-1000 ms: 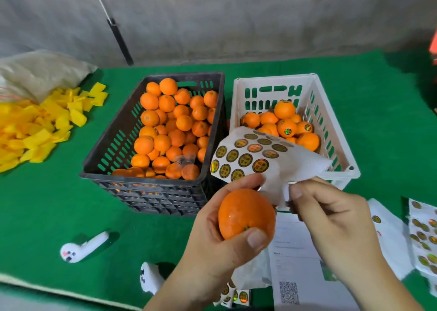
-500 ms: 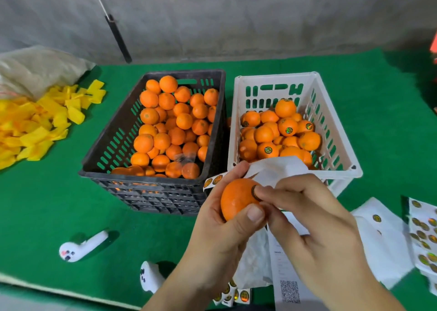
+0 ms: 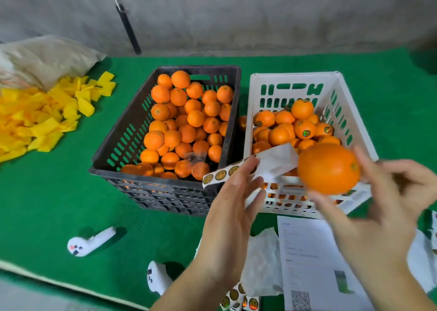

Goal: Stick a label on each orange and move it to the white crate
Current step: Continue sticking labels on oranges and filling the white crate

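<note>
My right hand (image 3: pixel 378 216) grips one orange (image 3: pixel 328 168) between thumb and fingers, just above the front wall of the white crate (image 3: pixel 293 75); the hand is motion-blurred. No label shows on the side of this orange facing me. The white crate holds several oranges with round labels (image 3: pixel 305 128). To its left, my left hand (image 3: pixel 229 216) pinches a white sticker sheet (image 3: pixel 276 161) between its fingers, in front of the gap between the crates. The black crate (image 3: pixel 165 192) is full of plain oranges (image 3: pixel 186 126).
Green felt covers the table. A pile of yellow paper pieces (image 3: pixel 35 114) and a sack (image 3: pixel 42 57) lie far left. Two white controllers (image 3: pixel 89 241) (image 3: pixel 157 277) lie near the front edge. Printed papers (image 3: pixel 314 263) and sticker strips (image 3: pixel 238 299) lie under my arms.
My right hand pressed a label onto the orange held in my left hand. The orange has passed to my right hand and moved right, up to the white crate. My left hand keeps the sheet.
</note>
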`<state>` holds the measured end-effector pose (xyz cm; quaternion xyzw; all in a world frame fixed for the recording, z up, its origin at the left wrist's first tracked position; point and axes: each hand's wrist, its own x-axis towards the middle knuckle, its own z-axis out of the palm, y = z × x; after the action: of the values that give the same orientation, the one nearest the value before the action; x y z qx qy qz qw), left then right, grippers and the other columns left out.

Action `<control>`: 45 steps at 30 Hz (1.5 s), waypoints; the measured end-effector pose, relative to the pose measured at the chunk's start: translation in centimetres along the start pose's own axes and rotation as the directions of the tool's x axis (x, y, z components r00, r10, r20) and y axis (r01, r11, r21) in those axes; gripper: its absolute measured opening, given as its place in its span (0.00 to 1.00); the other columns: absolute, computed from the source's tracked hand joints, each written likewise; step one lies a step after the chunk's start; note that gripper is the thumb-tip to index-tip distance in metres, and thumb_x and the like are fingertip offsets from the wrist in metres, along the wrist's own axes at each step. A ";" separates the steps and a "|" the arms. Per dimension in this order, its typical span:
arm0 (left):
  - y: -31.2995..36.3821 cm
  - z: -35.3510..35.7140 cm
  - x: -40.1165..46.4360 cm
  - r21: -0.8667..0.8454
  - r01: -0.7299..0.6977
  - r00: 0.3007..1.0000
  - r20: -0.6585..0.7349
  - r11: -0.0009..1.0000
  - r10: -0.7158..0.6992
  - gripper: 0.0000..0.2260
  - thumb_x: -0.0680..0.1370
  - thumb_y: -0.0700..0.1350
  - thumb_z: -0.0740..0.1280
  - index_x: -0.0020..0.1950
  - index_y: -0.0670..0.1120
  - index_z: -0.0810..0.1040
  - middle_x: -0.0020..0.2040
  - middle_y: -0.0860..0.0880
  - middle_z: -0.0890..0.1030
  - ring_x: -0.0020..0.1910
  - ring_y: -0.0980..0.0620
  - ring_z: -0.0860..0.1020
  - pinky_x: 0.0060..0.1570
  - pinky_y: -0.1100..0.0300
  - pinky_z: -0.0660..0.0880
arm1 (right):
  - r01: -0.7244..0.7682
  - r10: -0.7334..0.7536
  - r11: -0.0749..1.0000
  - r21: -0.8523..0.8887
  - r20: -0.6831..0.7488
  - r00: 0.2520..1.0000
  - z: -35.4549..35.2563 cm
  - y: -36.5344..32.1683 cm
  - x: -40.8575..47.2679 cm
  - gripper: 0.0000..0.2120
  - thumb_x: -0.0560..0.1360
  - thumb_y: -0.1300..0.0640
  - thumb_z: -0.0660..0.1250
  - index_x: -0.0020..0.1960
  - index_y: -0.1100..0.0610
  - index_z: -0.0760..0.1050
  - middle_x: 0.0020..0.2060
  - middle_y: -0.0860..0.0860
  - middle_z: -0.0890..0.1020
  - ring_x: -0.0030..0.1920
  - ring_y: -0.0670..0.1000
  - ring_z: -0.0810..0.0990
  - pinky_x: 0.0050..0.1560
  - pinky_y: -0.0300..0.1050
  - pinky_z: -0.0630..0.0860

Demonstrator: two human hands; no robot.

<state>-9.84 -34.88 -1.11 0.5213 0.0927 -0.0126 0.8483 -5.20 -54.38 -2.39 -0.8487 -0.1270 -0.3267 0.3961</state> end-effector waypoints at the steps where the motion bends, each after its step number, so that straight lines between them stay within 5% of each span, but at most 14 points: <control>1: 0.0 -0.4 0.3 0.040 -0.045 0.999 -0.003 0.998 0.045 0.20 0.81 0.60 0.64 0.71 0.56 0.79 0.72 0.54 0.78 0.73 0.54 0.74 0.74 0.55 0.71 | -0.131 0.131 0.991 -0.038 0.014 0.991 0.3 0.5 0.9 0.45 0.70 0.35 0.75 0.78 0.58 0.69 0.67 0.62 0.64 0.73 0.55 0.62 0.71 0.52 0.65; 3: 0.0 -1.1 1.0 0.115 -0.155 0.988 0.044 0.981 0.151 0.20 0.82 0.59 0.64 0.73 0.56 0.78 0.75 0.54 0.75 0.76 0.52 0.70 0.77 0.48 0.65 | -0.446 0.443 0.895 -0.014 0.150 0.884 1.1 1.2 2.2 0.49 0.69 0.30 0.71 0.83 0.47 0.59 0.72 0.58 0.62 0.76 0.57 0.59 0.75 0.53 0.61; 5: 0.2 -2.0 1.9 0.219 -0.254 0.962 0.157 0.942 0.223 0.21 0.84 0.59 0.63 0.75 0.55 0.75 0.77 0.54 0.73 0.79 0.51 0.66 0.77 0.46 0.61 | -0.690 0.599 0.705 0.164 0.384 0.703 1.9 1.1 2.3 0.44 0.65 0.19 0.65 0.76 0.35 0.66 0.73 0.49 0.72 0.74 0.52 0.70 0.74 0.57 0.67; 8: 0.4 -3.1 4.0 0.495 -0.292 0.942 0.298 0.818 0.156 0.19 0.85 0.54 0.63 0.76 0.54 0.74 0.72 0.53 0.76 0.76 0.51 0.71 0.75 0.48 0.68 | -0.915 0.417 0.222 0.336 0.816 0.400 3.0 0.8 1.9 0.44 0.64 0.17 0.65 0.68 0.45 0.81 0.62 0.58 0.85 0.63 0.60 0.84 0.57 0.53 0.83; 11: 0.9 -4.0 6.5 0.657 -0.283 0.911 0.413 0.699 -0.020 0.18 0.86 0.49 0.64 0.76 0.53 0.75 0.69 0.53 0.79 0.71 0.55 0.75 0.71 0.53 0.72 | -0.852 0.418 0.110 0.512 0.754 0.507 4.5 0.8 1.9 0.14 0.78 0.43 0.69 0.59 0.47 0.86 0.61 0.54 0.86 0.59 0.56 0.86 0.48 0.45 0.85; 14: 3.3 -6.1 10.2 0.742 -0.384 0.840 0.528 0.550 -0.126 0.14 0.84 0.49 0.68 0.69 0.54 0.80 0.66 0.57 0.82 0.65 0.60 0.79 0.65 0.58 0.77 | -0.770 0.573 0.208 0.604 0.562 0.596 5.8 1.9 1.8 0.11 0.78 0.56 0.67 0.57 0.55 0.85 0.58 0.56 0.87 0.58 0.55 0.86 0.51 0.47 0.85; 18: 5.6 -10.9 20.6 0.942 -0.014 0.999 0.001 0.336 0.038 0.10 0.82 0.50 0.64 0.48 0.50 0.84 0.42 0.55 0.85 0.40 0.56 0.82 0.36 0.57 0.73 | -0.738 0.633 0.194 0.647 0.492 0.598 6.1 3.1 2.1 0.09 0.83 0.60 0.64 0.53 0.56 0.84 0.52 0.54 0.87 0.56 0.56 0.86 0.49 0.48 0.84; 21: 3.6 -14.1 26.5 0.966 0.147 0.972 -0.182 -0.214 -0.151 0.12 0.84 0.47 0.64 0.64 0.43 0.78 0.58 0.42 0.83 0.54 0.41 0.81 0.51 0.47 0.80 | -0.760 0.672 0.206 0.617 0.476 0.568 6.2 3.2 2.1 0.12 0.84 0.60 0.64 0.44 0.52 0.81 0.46 0.53 0.84 0.50 0.53 0.84 0.43 0.44 0.83; 24: -1.5 -16.3 27.2 0.778 -0.142 0.774 -0.299 -0.613 -0.558 0.30 0.81 0.52 0.70 0.80 0.49 0.64 0.82 0.41 0.58 0.71 0.38 0.72 0.66 0.47 0.74 | -0.753 0.674 0.204 0.625 0.468 0.571 6.2 3.2 1.6 0.08 0.82 0.57 0.66 0.48 0.53 0.83 0.49 0.54 0.86 0.50 0.54 0.86 0.42 0.44 0.84; 26: -3.6 -16.6 27.3 0.770 -0.112 0.722 -0.371 -0.628 -0.584 0.30 0.81 0.54 0.70 0.80 0.52 0.63 0.83 0.42 0.48 0.79 0.36 0.62 0.71 0.45 0.69 | -0.735 0.665 0.250 0.630 0.440 0.604 6.0 3.4 1.2 0.09 0.78 0.54 0.68 0.42 0.49 0.85 0.44 0.50 0.88 0.45 0.50 0.88 0.38 0.42 0.83; 31: -3.6 -15.7 27.6 0.802 -0.170 0.746 -0.275 -0.573 -0.607 0.37 0.78 0.54 0.74 0.83 0.51 0.60 0.83 0.39 0.56 0.78 0.36 0.64 0.74 0.42 0.68 | -0.718 0.668 0.262 0.645 0.416 0.617 5.6 3.5 0.8 0.11 0.78 0.54 0.68 0.38 0.48 0.85 0.37 0.47 0.86 0.38 0.46 0.86 0.35 0.40 0.82; 35: -1.3 -14.6 27.0 0.922 -0.102 0.826 -0.131 -0.375 -0.548 0.22 0.74 0.45 0.76 0.67 0.47 0.76 0.64 0.42 0.80 0.61 0.40 0.80 0.60 0.44 0.80 | -0.716 0.642 0.241 0.655 0.446 0.624 5.7 3.2 0.9 0.11 0.75 0.53 0.68 0.35 0.49 0.83 0.38 0.47 0.86 0.40 0.46 0.86 0.35 0.41 0.82; 40: 2.5 -14.3 25.0 0.951 -0.004 0.915 -0.121 -0.309 -0.385 0.22 0.67 0.53 0.75 0.56 0.46 0.75 0.49 0.47 0.80 0.47 0.45 0.79 0.44 0.50 0.80 | -0.749 0.628 0.194 0.634 0.506 0.591 5.9 2.6 0.7 0.10 0.77 0.54 0.67 0.54 0.52 0.84 0.53 0.55 0.88 0.51 0.55 0.87 0.39 0.42 0.82; 45: 3.4 -15.8 23.0 0.954 0.074 0.890 -0.195 -0.291 -0.413 0.26 0.63 0.70 0.71 0.50 0.52 0.78 0.37 0.51 0.80 0.43 0.47 0.76 0.44 0.51 0.72 | -0.745 0.626 0.163 0.647 0.516 0.585 5.7 1.3 0.9 0.08 0.80 0.57 0.66 0.50 0.51 0.84 0.48 0.52 0.88 0.45 0.51 0.86 0.42 0.48 0.77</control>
<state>10.92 -17.53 -8.98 0.9427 0.0602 -0.3128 0.0993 -1.36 -50.98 -5.25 -0.5392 0.1092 0.0438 0.8339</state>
